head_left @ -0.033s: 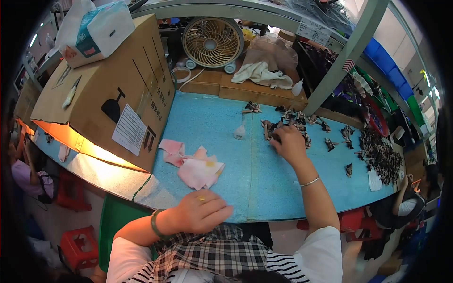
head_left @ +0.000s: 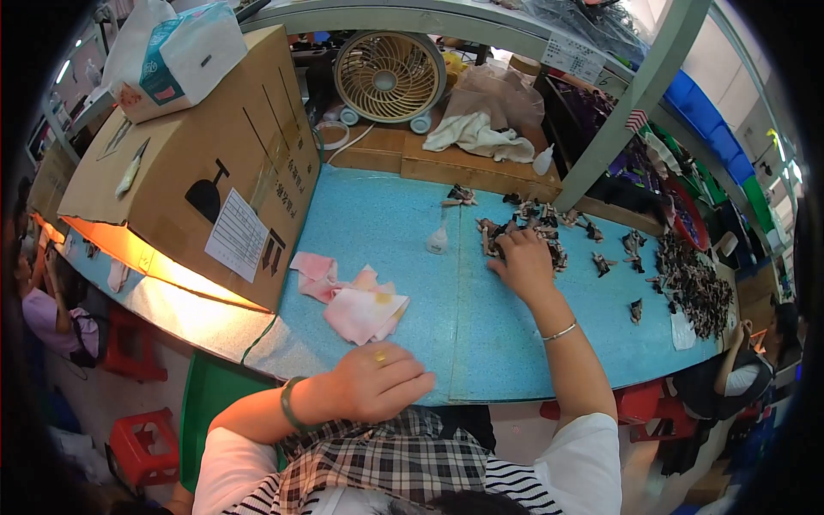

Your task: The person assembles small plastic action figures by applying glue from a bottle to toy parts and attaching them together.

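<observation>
Lying around the right grip (head_left: 526,264) are small dark pieces (head_left: 490,232).

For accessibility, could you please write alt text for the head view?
A person's right hand reaches into small black-and-tan pieces on a blue tabletop; the left hand is near its front edge, by pink cloth. A cardboard box stands left, a fan behind.

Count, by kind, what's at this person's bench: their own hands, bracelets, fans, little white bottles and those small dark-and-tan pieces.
Hands, left hand and right hand: 2
Bracelets: 2
Fan: 1
White bottles: 2
Total: 7, leaving out the dark-and-tan pieces, too heaped to count.
</observation>
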A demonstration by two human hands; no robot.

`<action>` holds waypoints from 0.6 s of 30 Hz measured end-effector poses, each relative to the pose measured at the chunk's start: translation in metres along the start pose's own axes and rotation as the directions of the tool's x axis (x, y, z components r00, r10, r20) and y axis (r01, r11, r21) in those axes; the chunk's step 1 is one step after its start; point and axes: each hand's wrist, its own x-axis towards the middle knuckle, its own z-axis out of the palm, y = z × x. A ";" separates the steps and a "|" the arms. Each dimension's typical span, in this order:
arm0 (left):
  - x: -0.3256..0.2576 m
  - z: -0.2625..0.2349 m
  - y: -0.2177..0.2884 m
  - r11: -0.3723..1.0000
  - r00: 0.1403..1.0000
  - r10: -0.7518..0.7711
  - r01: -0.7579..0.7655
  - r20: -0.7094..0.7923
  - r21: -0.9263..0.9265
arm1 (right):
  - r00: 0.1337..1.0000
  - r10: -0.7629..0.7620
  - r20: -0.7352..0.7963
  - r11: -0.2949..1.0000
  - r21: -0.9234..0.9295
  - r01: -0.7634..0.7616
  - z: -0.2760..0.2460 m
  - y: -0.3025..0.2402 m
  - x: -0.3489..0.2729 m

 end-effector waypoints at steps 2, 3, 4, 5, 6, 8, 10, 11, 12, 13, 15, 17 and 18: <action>0.012 0.018 -0.007 0.990 0.997 -0.069 0.072 0.022 -0.121 | 0.996 -0.036 0.083 0.989 -0.140 0.048 0.021 -0.003 -0.004; 0.015 0.024 -0.010 0.990 0.997 -0.076 0.078 0.020 -0.115 | 0.994 -0.059 0.088 0.973 -0.218 0.077 0.023 -0.005 -0.006; 0.016 0.030 -0.014 0.966 0.982 -0.187 0.191 0.042 -0.176 | 0.992 -0.080 0.096 0.950 -0.293 0.105 0.024 -0.007 -0.009; 0.017 0.036 -0.016 0.924 0.953 -0.294 0.302 0.071 -0.234 | 0.991 -0.083 0.100 0.952 -0.286 0.109 0.021 -0.008 -0.015; 0.017 0.040 -0.018 0.922 0.950 -0.305 0.313 0.070 -0.229 | 0.990 -0.141 0.005 0.972 -0.187 0.139 0.013 -0.012 -0.018; 0.015 0.048 -0.024 0.730 0.805 -0.552 0.592 0.216 -0.341 | 0.979 -0.183 -0.093 0.981 -0.078 0.176 0.000 -0.020 -0.026; 0.016 0.058 -0.027 0.603 0.727 -0.654 0.668 0.209 -0.437 | 0.991 0.125 -0.046 0.895 0.436 -0.093 -0.008 -0.029 -0.039; 0.017 0.062 -0.027 0.467 0.642 -0.737 0.709 0.211 -0.528 | 0.937 0.316 0.150 0.595 0.737 -0.319 -0.005 -0.035 -0.048; 0.019 0.066 -0.027 0.452 0.629 -0.745 0.719 0.220 -0.528 | 0.934 0.315 0.167 0.589 0.738 -0.331 -0.004 -0.041 -0.054; 0.021 0.069 -0.029 0.336 0.571 -0.779 0.729 0.259 -0.596 | 0.881 0.352 0.317 0.187 0.898 -0.398 -0.006 -0.047 -0.059; 0.024 0.072 -0.034 0.204 0.497 -0.812 0.733 0.306 -0.649 | 0.836 0.305 0.457 -0.288 0.880 -0.377 -0.007 -0.058 -0.065; 0.024 0.072 -0.036 0.181 0.532 -0.741 0.747 0.411 -0.640 | 0.831 0.340 0.440 -0.228 0.896 -0.382 -0.011 -0.072 -0.068; 0.022 0.074 -0.036 0.176 0.523 -0.747 0.751 0.411 -0.636 | 0.831 0.382 0.403 -0.154 0.915 -0.373 -0.012 -0.080 -0.067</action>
